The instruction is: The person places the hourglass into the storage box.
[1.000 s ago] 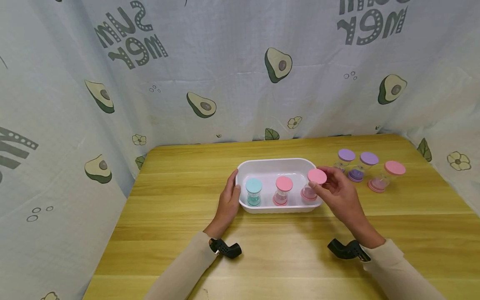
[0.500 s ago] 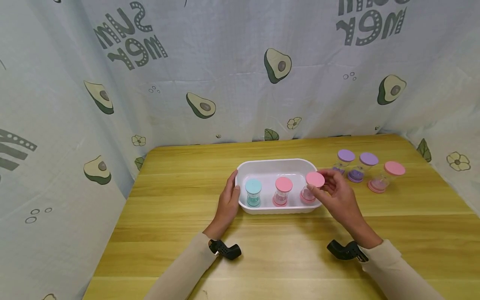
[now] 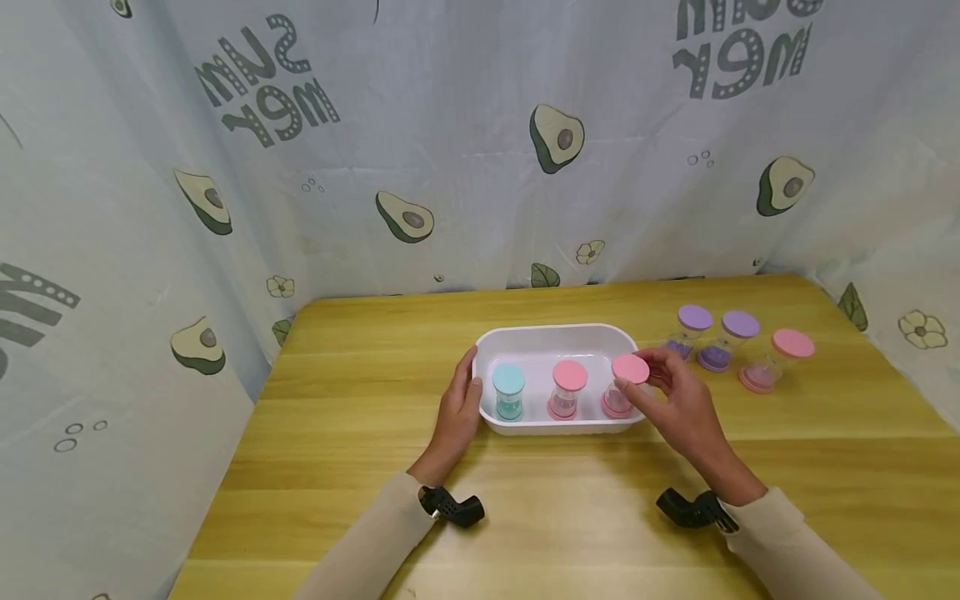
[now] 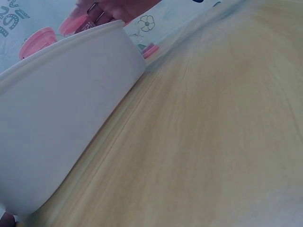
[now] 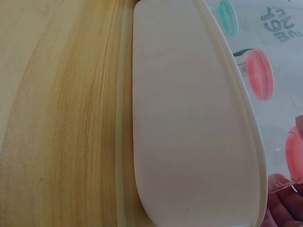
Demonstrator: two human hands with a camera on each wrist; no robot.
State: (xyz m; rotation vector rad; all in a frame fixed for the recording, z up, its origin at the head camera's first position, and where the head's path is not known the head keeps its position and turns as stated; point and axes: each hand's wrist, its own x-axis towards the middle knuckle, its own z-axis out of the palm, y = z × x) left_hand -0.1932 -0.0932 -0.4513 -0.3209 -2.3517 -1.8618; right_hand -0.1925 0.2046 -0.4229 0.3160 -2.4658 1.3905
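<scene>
In the head view a white plastic tray (image 3: 525, 427) holds three small hourglasses standing in a row: a light blue hourglass (image 3: 509, 392), a pink hourglass (image 3: 569, 388) in the middle and another pink hourglass (image 3: 628, 369) at the right end. My right hand (image 3: 682, 408) pinches the right-end one by its pink cap, between thumb and fingers. Against the tray's left end rests my left hand (image 3: 456, 414), its fingers fairly straight along the outer wall. In the right wrist view the held cap (image 5: 294, 153) shows beside my fingers at the lower right.
Right of the tray, two purple-capped hourglasses, a farther left one (image 3: 688, 327) and a nearer one (image 3: 727, 340), stand near a third, pink-capped hourglass (image 3: 776, 360). Wooden tabletop (image 3: 360, 392) surrounds the tray. An avocado-print curtain (image 3: 465, 150) hangs behind.
My right hand has shifted the right-end pink hourglass slightly left and down within the tray. The left hand keeps its place on the tray. The head view has tilted up a little.
</scene>
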